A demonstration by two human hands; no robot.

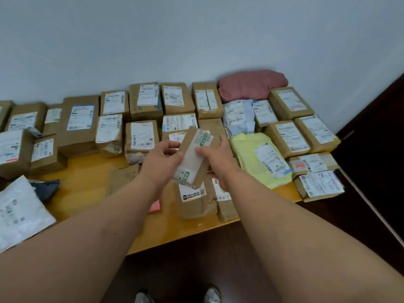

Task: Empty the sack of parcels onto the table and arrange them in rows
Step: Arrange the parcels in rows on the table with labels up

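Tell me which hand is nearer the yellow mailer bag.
Right. The right hand grips the small brown box just beside the yellow mailer bag; the left hand grips the box's far side.

About thirty parcels (144, 99) (mostly brown), two hands (161, 162), one table (87, 182).

Held box (195, 157): brown card, pale tape, green print. Rows at 12 o'clock: brown boxes (144, 101), white labels. Yellow bag (247, 152) at 3; dusty-pink bundle (251, 85) at 1; white mailer (19, 213) at 9. Table (87, 182) orange-yellow wood.
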